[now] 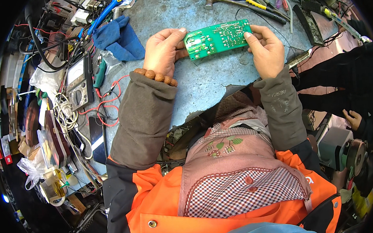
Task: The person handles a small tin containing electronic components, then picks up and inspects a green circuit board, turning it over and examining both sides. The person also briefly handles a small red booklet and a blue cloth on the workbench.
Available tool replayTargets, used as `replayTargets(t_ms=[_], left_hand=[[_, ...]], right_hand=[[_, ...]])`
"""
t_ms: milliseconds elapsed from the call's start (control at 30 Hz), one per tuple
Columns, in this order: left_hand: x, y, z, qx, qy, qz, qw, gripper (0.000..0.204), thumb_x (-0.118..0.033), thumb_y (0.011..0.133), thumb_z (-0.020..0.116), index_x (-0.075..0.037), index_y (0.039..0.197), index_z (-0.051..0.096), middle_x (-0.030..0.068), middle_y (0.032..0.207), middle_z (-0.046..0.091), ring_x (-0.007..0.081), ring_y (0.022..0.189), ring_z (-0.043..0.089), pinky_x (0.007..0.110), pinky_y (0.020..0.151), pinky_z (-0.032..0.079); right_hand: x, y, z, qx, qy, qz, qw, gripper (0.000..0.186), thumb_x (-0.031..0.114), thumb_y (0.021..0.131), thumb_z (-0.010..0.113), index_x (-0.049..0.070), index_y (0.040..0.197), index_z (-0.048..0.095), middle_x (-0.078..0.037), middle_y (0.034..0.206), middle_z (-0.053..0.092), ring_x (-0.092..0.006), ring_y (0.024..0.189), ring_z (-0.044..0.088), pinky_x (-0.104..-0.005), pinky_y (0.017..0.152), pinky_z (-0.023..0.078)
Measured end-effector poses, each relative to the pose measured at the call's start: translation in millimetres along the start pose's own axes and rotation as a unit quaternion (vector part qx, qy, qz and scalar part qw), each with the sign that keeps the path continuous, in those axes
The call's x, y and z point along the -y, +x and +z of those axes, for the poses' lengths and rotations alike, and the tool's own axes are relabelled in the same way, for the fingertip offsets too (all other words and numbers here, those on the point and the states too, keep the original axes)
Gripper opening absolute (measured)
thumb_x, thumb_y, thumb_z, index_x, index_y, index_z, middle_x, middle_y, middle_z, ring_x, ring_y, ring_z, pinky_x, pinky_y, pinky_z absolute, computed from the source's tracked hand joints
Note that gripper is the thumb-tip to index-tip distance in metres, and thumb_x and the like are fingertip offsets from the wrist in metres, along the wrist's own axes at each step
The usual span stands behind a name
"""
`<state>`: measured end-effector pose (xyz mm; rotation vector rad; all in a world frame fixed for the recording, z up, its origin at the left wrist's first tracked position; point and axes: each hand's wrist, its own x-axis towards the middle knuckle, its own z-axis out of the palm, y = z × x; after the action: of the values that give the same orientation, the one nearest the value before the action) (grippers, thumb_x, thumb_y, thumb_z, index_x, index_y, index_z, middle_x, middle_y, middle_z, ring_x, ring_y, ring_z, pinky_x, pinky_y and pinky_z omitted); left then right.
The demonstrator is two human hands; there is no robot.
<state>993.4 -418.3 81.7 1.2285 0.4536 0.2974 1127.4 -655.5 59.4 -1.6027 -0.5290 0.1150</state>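
Left hand (165,49): pinching the circuit board (219,41) at left end
Right hand (265,49): pinching its right end
Handling: best kept light, by edges, without flexing

The jacket (157,197) is orange and black, the lower sleeves (137,119) grey-brown, the apron (227,161) pink, partly checked; the bracelet (159,77) has brown beads.

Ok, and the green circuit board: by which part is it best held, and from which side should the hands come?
Probably by its two short ends: left hand from the left, right hand from the right. The green circuit board is long and flat, lying crosswise between them, and this leaves most solder joints uncovered.
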Motion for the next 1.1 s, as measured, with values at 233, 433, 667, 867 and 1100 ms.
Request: replayTargets(t_ms=[233,433,667,867,1100], left_hand=[[-0.8,-0.3,2.0,-0.007,-0.011,0.0,1.0,0.019,-0.02,0.104,0.071,-0.002,0.107,0.07,0.0092,0.099,0.076,0.0194,0.089,0.076,0.036,0.08,0.063],[2.0,2.6,-0.7,0.0,-0.011,0.006,1.0,0.019,-0.022,0.104,0.071,-0.003,0.104,0.069,0.0086,0.097,0.076,0.0196,0.087,0.076,0.036,0.078,0.064],[1.5,2.3,-0.1,-0.005,-0.014,0.004,1.0,0.019,-0.022,0.105,0.071,-0.004,0.102,0.069,0.0079,0.095,0.075,0.0185,0.086,0.076,0.036,0.078,0.064],[1.5,2.6,0.9,-0.007,-0.012,0.006,1.0,0.02,-0.023,0.104,0.071,-0.003,0.102,0.069,0.0077,0.093,0.074,0.0179,0.084,0.074,0.035,0.077,0.063],[0.4,0.4,5.0,-0.016,-0.014,0.011,1.0,0.024,-0.024,0.104,0.072,-0.001,0.101,0.07,0.0068,0.088,0.07,0.0163,0.078,0.071,0.033,0.074,0.062]], right_hand=[[1.6,-0.7,-1.4,0.007,0.005,-0.009,1.0,0.027,0.008,0.102,0.073,-0.006,0.124,0.07,-0.005,0.1,0.076,-0.0044,0.08,0.064,-0.0218,0.071,0.053],[0.3,-1.0,-2.3,0.006,0.004,-0.012,1.0,0.027,0.008,0.101,0.073,-0.006,0.123,0.07,-0.006,0.099,0.076,-0.0047,0.08,0.065,-0.0218,0.071,0.054],[-0.9,-1.2,-2.0,0.008,0.008,-0.015,1.0,0.026,0.007,0.101,0.073,-0.006,0.123,0.07,-0.005,0.098,0.076,-0.0047,0.08,0.065,-0.0216,0.07,0.054],[0.1,-1.2,-3.5,0.012,0.017,-0.014,1.0,0.026,0.007,0.101,0.073,-0.006,0.123,0.07,-0.006,0.099,0.076,-0.0048,0.08,0.065,-0.0213,0.071,0.054],[1.9,-2.5,-3.4,0.013,0.013,-0.016,1.0,0.026,0.007,0.101,0.073,-0.006,0.123,0.069,-0.007,0.101,0.077,-0.0054,0.082,0.066,-0.0217,0.073,0.055]])
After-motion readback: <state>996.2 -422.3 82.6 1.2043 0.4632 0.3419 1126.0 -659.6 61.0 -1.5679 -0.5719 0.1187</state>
